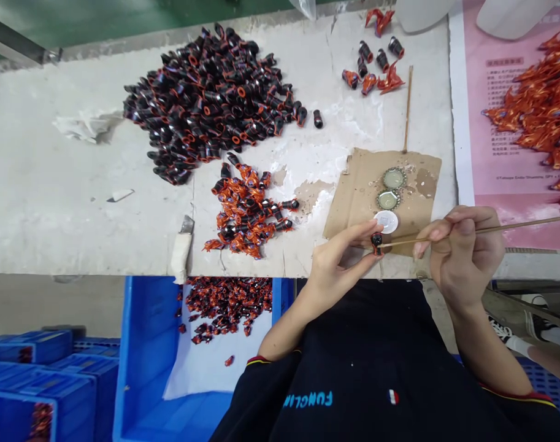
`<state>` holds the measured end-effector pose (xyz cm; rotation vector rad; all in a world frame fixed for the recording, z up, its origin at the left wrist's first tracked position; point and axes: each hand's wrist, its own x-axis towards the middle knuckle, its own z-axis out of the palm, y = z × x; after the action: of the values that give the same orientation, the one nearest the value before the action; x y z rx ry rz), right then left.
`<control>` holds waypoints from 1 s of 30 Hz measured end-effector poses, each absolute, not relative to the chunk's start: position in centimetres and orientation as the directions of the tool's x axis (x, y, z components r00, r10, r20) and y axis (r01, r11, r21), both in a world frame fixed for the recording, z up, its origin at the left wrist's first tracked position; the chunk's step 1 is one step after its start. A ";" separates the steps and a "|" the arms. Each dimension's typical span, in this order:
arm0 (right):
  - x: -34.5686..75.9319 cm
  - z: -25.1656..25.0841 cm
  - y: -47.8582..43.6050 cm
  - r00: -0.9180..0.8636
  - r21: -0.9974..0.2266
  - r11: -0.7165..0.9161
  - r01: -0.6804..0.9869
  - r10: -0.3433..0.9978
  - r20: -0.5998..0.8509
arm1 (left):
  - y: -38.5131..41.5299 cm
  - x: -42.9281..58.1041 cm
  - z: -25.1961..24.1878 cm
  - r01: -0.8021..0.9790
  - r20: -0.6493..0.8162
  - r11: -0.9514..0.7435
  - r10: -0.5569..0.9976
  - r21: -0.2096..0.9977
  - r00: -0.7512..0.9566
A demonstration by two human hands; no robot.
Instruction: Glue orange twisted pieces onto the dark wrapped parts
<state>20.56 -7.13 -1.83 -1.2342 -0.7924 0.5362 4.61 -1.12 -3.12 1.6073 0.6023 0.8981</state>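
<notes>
My left hand (341, 261) pinches a small black and orange tube piece (376, 243) at the table's near edge. My right hand (464, 252) grips a thin wooden stick (514, 226), and the stick's tip meets the piece. Just beyond the piece lies a scrap of brown cardboard (353, 196) with two metal bottle caps (391, 187) and a white lid (387, 220) on it.
A big heap of black tubes (206, 101) lies at the back, a smaller orange and black heap (247, 212) in the middle. Orange pieces (544, 110) cover a pink sheet at right. A second stick (406, 110) lies beyond the cardboard. Blue crates (141, 362) stand below the table.
</notes>
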 end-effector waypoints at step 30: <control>35.0 -0.9 -15.0 0.355 -0.251 -0.255 0.934 0.565 0.745 | -1.0 4.8 -3.0 -0.027 0.213 -0.235 0.822 0.972 0.528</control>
<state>35.02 -14.95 -0.91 -1.9358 -1.3028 -0.6886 4.84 -1.05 -3.04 1.6192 0.6910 0.9225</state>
